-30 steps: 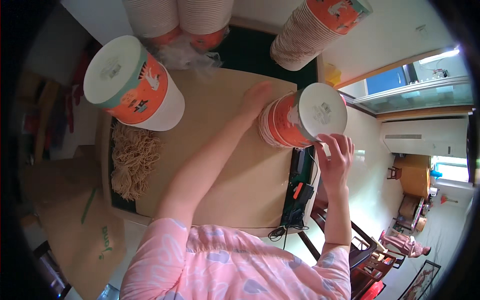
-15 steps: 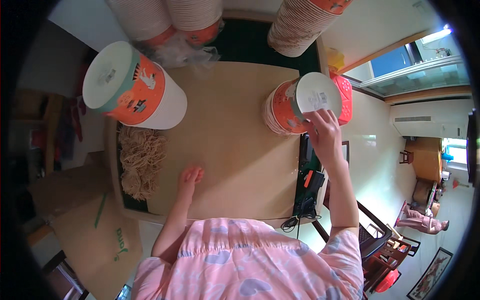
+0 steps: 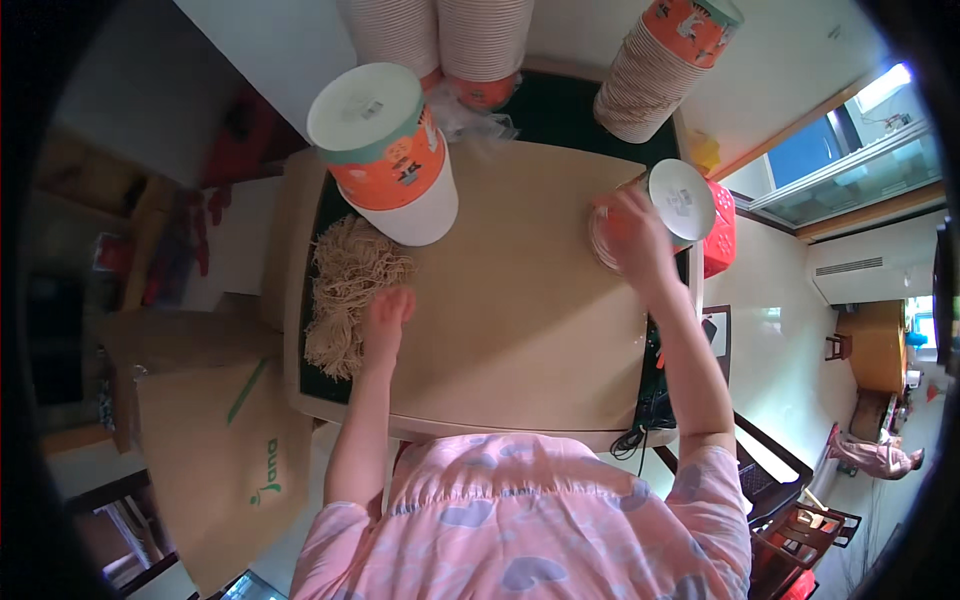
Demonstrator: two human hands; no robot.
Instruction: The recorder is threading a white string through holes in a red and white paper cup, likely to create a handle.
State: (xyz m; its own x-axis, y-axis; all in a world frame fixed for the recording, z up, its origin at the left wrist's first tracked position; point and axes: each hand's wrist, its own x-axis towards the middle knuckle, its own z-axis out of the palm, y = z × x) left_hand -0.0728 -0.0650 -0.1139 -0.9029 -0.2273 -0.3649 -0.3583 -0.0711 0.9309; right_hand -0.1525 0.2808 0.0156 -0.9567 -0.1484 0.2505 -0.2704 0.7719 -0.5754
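Hands near opposite board edges, room between

Strings left of cup stack

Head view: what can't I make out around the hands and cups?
- Head view: fingers of the right hand, motion-blurred; their contact with the short cup stack is unclear.
- Head view: that stack's near side, partly covered by the right hand.
- Head view: whether the blurred left hand touches the twine bundle.
- Head view: tops of two back cup stacks, cut off by the upper edge.
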